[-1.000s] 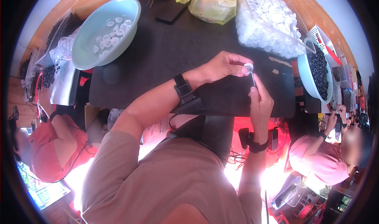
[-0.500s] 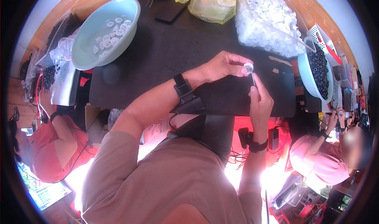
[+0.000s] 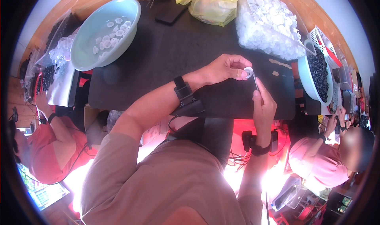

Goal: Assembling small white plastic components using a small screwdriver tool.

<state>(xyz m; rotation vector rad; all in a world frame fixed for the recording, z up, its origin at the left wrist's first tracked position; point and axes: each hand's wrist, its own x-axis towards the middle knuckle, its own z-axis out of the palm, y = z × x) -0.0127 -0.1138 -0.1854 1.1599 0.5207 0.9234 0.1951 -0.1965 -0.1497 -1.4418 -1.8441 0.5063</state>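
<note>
Between thumb and fingertips, my left hand (image 3: pixel 228 69) pinches a small round white plastic piece (image 3: pixel 248 72) above the dark table mat (image 3: pixel 166 46). A thin metal tool (image 3: pixel 255 81), like a slim rod, is gripped in my right hand (image 3: pixel 264 103), thumb against forefinger. Its upper end reaches the edge of the white piece; whether it goes inside is too small to tell. Similar white pieces (image 3: pixel 114 33) lie loose in the light blue basin (image 3: pixel 78 50) at the far left.
At the far right a clear bin (image 3: pixel 273 52) is heaped with white pieces. Beside it a pale blue bowl (image 3: pixel 308 81) holds black rings (image 3: pixel 320 72). A yellow plastic bag (image 3: pixel 213 9) and a dark flat object (image 3: pixel 171 15) lie at the back. Co-workers sit on both sides.
My right hand has moved slightly down and to the right, and the tool now leans more. The left hand still pinches the white piece, which has turned slightly.
</note>
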